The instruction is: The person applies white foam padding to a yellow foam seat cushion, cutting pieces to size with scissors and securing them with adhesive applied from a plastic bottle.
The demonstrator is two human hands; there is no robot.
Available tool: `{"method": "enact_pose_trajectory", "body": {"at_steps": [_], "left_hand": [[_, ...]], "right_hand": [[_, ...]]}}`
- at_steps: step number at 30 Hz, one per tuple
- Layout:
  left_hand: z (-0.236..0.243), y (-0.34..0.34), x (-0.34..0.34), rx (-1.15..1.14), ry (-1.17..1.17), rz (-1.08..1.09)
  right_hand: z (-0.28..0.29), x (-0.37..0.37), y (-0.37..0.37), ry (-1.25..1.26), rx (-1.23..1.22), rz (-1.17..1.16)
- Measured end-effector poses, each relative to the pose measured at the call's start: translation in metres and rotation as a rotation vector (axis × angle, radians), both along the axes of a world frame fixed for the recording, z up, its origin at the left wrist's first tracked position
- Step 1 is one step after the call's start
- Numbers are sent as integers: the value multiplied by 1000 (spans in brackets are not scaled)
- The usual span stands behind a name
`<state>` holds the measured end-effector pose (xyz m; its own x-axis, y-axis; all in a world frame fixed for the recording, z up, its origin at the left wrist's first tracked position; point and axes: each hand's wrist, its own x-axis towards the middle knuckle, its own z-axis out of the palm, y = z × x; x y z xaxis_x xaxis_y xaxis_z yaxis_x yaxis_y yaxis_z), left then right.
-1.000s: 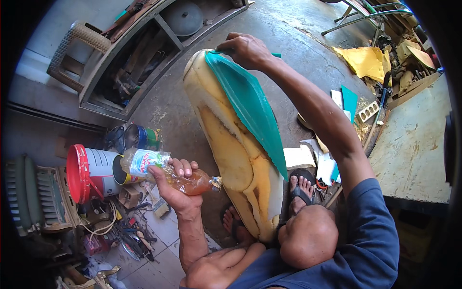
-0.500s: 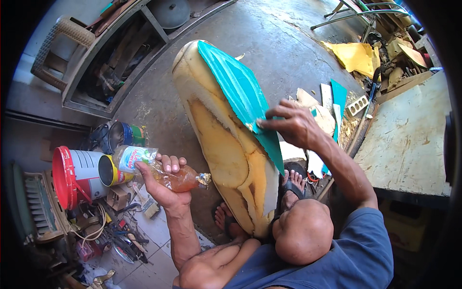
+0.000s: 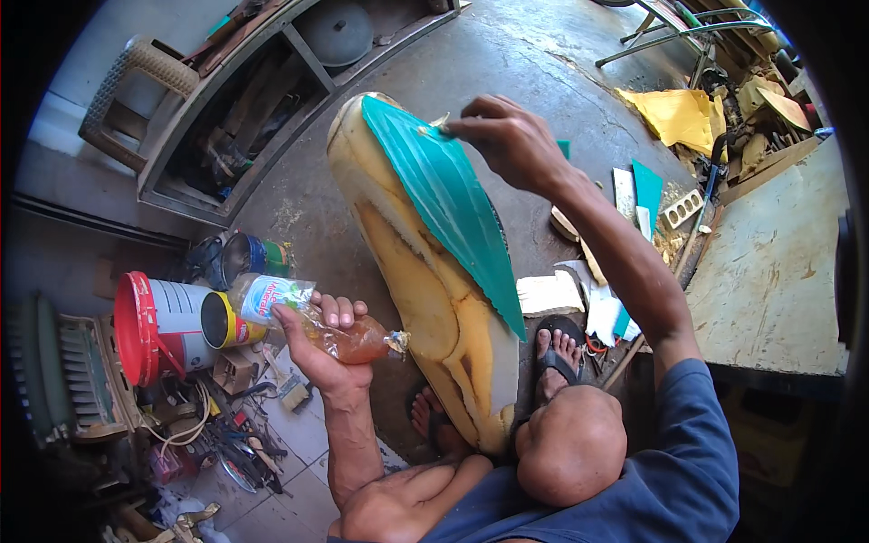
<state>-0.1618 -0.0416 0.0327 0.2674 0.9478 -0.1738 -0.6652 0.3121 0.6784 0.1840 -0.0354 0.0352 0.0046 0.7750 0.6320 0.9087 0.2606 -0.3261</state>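
A long yellow foam pad, shaped like a motorcycle seat [image 3: 407, 290], stands slanting between my feet, its near end by my knees. A teal sheet with pale streaks [image 3: 434, 195] lies along its right side. My right hand [image 3: 511, 140] pinches a small pale scrap at the sheet's far end, fingertips against the surface. My left hand [image 3: 326, 353] is wrapped round a clear plastic bottle [image 3: 348, 337] with amber liquid inside. The bottle is tilted, its mouth beside the foam's left edge; yellowish residue clings to that mouth.
A red-and-white bucket [image 3: 167, 321] and a yellow can [image 3: 237, 319] lie at the left, above scattered tools [image 3: 240, 443]. Foam and teal offcuts [image 3: 552, 294] lie right of the pad. A pale board [image 3: 769, 271] stands at the right; a metal-framed cabinet [image 3: 240, 136] is at the far left.
My right hand has moved away from me and left along the teal sheet, from its middle to its far end. The left hand still holds the bottle. The view has shifted slightly.
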Motion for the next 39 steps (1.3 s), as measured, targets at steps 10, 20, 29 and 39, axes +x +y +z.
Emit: {"method": "enact_pose_trajectory", "body": {"at_steps": [10, 20, 29, 39], "left_hand": [[-4, -1, 0, -28, 15, 66], [-9, 5, 19, 0, -33, 32], [17, 3, 21, 110, -59, 170], [0, -5, 17, 339, 189, 280]], "right_hand": [[-40, 19, -46, -13, -116, 68], [-15, -44, -195, -32, -487, 141], [11, -143, -115, 1319, -1222, 203], [29, -122, -102, 1496, -964, 336]]}}
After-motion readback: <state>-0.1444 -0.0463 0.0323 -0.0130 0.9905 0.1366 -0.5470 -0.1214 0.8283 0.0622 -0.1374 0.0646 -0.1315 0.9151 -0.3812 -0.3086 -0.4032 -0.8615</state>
